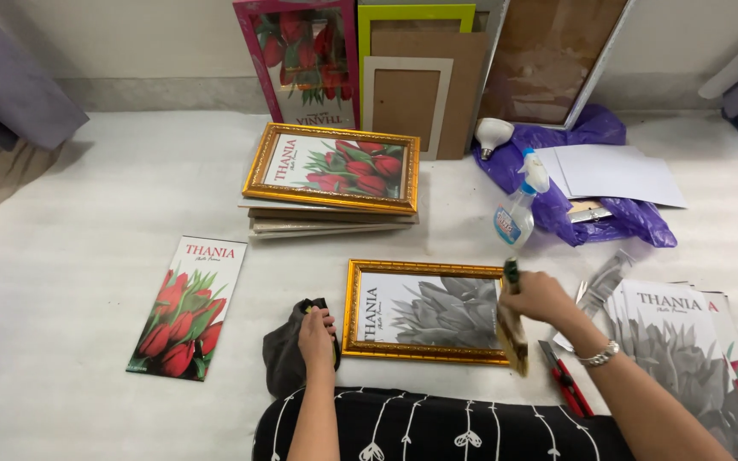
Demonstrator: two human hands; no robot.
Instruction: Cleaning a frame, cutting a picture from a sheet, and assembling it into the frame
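Centrally, a gold picture frame (pixel 424 311) with a grey flower print lies flat on the white tabletop (pixel 87 213), its long edges parallel to the near edge.

Hands:
- The left hand (pixel 316 335) is pressed palm-down on a dark cloth (pixel 284 354), fingers curled over it. The cloth lies just beside the frame's left edge.
- The right hand (pixel 540 295) is clenched around the handle of a flat brush (pixel 512 329). The brush hangs down over the frame's right edge, bristles at the lower right corner.

Surroundings:
- Red-handled pliers (pixel 567 381) lie near the right forearm, just beside the frame's lower right corner.
- A stack of grey flower prints (pixel 685 341) sits to the right, close to the right arm.
- A spray bottle (pixel 518 209) stands beyond the frame's upper right corner, next to a purple plastic bag (pixel 617 213).
- A stack of frames (pixel 335 175), topped by a gold one with red tulips, lies behind, apart from the worked frame.
- A long tulip print (pixel 183 307) lies to the left, well apart.

Open room: the tabletop is bare between the tulip print and the cloth, and across the far left.
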